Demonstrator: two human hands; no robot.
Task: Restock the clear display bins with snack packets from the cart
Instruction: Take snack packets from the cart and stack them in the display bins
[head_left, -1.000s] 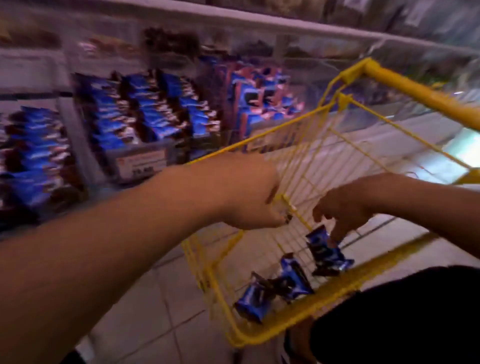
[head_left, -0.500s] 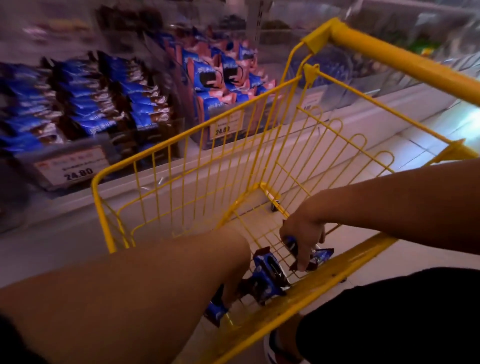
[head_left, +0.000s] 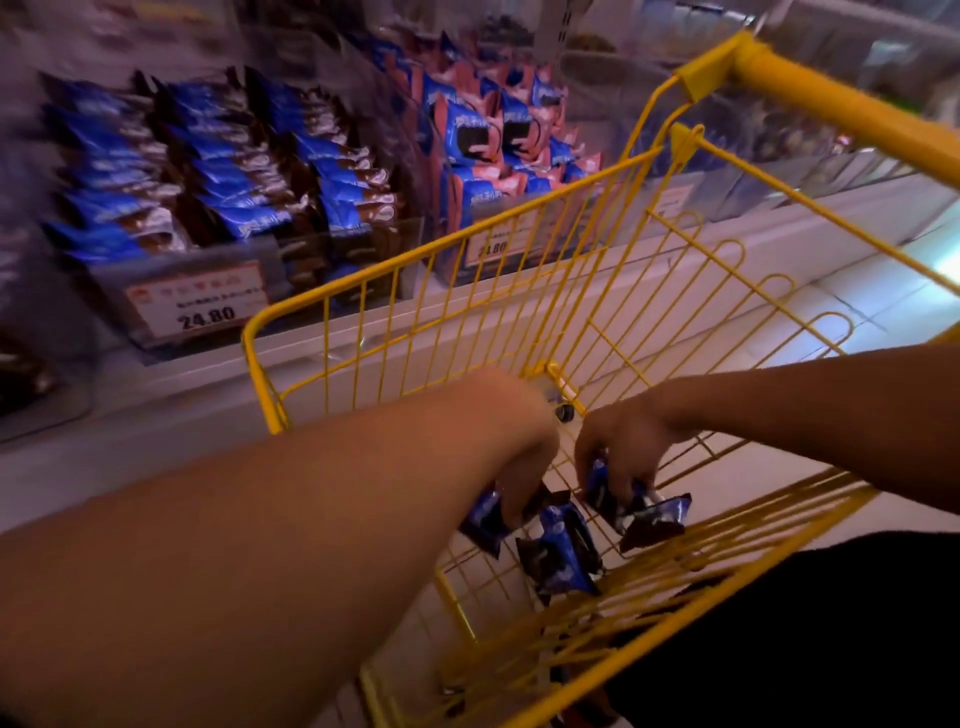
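Picking up stock, both hands are reaching down into the yellow cart (head_left: 524, 291): the left hand (head_left: 519, 457) is curling its fingers round a blue snack packet (head_left: 485, 519), the right hand (head_left: 623, 452) is pinching another blue packet (head_left: 602, 486) with a second one (head_left: 657, 522) lying against it. A loose packet (head_left: 563, 553) is lying on the cart floor between them. Next move is probably lifting both and carrying them to the clear display bins (head_left: 270, 270) on the shelf beyond, matching the blue stock. Left fingertips are hiding behind the forearm; motion blur is smearing the bins and packet print.
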